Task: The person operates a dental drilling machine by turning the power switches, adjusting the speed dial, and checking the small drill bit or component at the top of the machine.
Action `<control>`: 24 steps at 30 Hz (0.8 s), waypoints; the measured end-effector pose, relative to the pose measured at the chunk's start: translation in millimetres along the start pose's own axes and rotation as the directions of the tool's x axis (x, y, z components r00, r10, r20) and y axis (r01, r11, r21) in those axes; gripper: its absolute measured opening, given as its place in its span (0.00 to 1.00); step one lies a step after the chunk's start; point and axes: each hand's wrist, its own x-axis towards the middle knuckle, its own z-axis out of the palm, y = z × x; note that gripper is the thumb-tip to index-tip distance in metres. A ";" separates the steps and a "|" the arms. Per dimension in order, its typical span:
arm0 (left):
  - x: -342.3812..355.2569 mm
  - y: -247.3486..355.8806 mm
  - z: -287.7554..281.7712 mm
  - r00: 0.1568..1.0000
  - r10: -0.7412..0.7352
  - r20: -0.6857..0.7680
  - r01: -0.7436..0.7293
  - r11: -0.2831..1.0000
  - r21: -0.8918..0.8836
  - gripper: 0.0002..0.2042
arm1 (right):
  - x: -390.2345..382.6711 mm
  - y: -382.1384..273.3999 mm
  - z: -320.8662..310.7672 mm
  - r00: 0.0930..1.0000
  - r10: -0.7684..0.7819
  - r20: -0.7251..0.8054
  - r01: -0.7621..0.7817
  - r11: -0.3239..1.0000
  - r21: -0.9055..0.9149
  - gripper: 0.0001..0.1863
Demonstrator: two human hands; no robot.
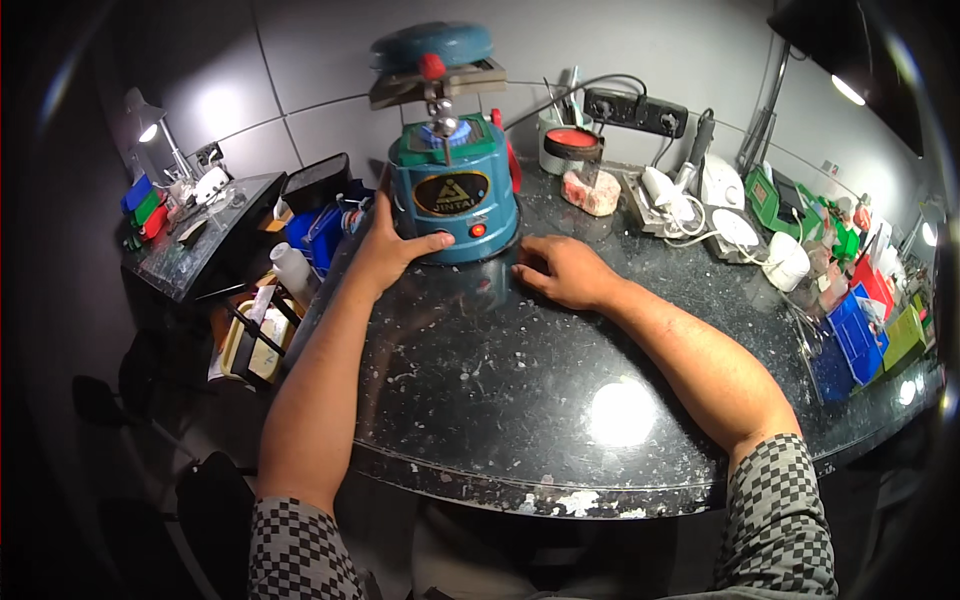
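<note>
A blue vacuum forming machine [458, 222] stands on the black worktop [470, 380], its red switch lit. Its rounded blue top part [435, 45] sits above a metal plate, raised over the green platform [425, 143]. My left hand [385, 245] grips the left side of the machine's base. The thumb lies across the front beside the lit switch; the other fingers are partly hidden behind the housing. Just right of the base, my right hand [568, 272] rests on the worktop, loosely curled, with a gap between thumb and fingers and nothing in it.
Behind on the right are a pot with a red top [572, 140], a pink and white dental cast [590, 192] and a power strip [635, 112]. White corded devices [735, 228] and coloured bins [858, 335] line the right side. A white bottle [290, 268] stands at left.
</note>
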 end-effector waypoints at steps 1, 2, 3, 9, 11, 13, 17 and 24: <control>0.9 -4.0 0.1 1.000 0.030 0.007 -0.030 0.998 -0.052 0.67 | 0.8 -0.7 1.3 1.000 -0.008 -0.002 0.008 1.000 0.000 0.17; 3.6 -8.2 0.7 0.998 0.057 0.003 -0.056 0.997 -0.057 0.67 | 1.0 3.3 3.9 0.998 -0.039 -0.039 0.040 0.999 0.022 0.16; 8.0 -15.2 4.8 0.997 0.081 0.001 -0.081 0.994 -0.070 0.67 | 0.4 10.7 5.4 0.998 -0.050 -0.035 0.051 0.999 0.010 0.16; 17.7 -32.8 8.1 0.977 0.213 -0.003 -0.213 0.977 0.016 0.66 | 17.0 19.3 7.7 0.936 0.352 0.014 -0.352 0.932 0.089 0.21; 18.6 -34.3 6.8 0.974 0.226 0.029 -0.227 0.974 0.026 0.66 | 26.2 10.1 10.1 0.911 0.411 -0.030 -0.411 0.912 0.007 0.24; 14.9 -30.1 -2.2 0.978 0.199 0.060 -0.194 0.978 -0.078 0.65 | 40.0 -0.1 5.1 0.840 0.541 -0.037 -0.542 0.835 -0.096 0.25; 18.2 -28.6 -1.1 0.981 0.177 0.083 -0.171 0.982 -0.081 0.67 | 41.6 0.2 3.0 0.837 0.539 -0.097 -0.547 0.828 -0.120 0.27; 15.6 -25.8 -8.8 0.995 0.060 0.083 -0.059 0.998 -0.017 0.64 | 30.2 -7.1 11.8 0.915 0.382 -0.129 -0.401 0.893 -0.205 0.23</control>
